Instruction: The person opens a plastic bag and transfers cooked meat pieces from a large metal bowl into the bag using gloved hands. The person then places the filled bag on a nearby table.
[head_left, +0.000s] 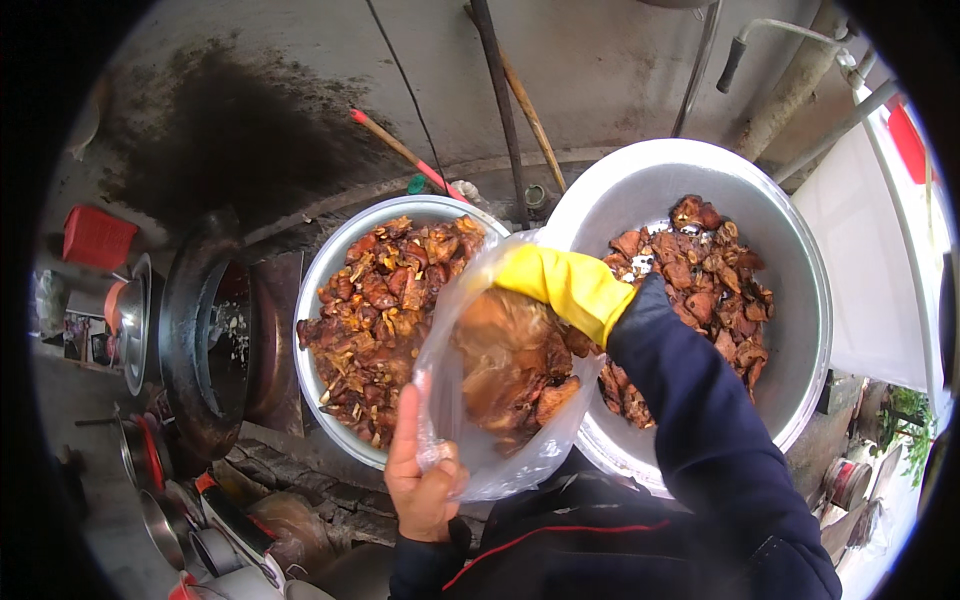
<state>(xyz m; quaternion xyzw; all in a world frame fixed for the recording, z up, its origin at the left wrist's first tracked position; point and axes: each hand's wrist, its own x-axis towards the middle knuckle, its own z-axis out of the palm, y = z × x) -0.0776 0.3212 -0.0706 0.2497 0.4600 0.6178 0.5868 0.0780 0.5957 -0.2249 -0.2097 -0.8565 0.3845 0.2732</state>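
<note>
My bare left hand (427, 469) pinches the near left rim of a clear plastic bag (517, 472), its index finger pointing up along the film. Inside the bag lie brown cooked meat pieces (510, 360), partly blurred. My right hand (566, 285), in a yellow rubber glove, is at the bag's far rim; its fingertips are blurred behind the film, so their grip cannot be told. To the left, a metal basin (309, 300) is heaped with glossy chopped meat (390, 300). A larger aluminium basin (795, 300) on the right contains browned meat pieces (701, 292), partly covered by my right sleeve.
A blackened wok (187, 360) stands left of the basins, below a red plastic basket (97, 236). Pots (165, 529) crowd the lower left. Against the sooty wall lean a dark pole (502, 105) and a wooden stick (532, 112). A white sheet (862, 262) hangs at right.
</note>
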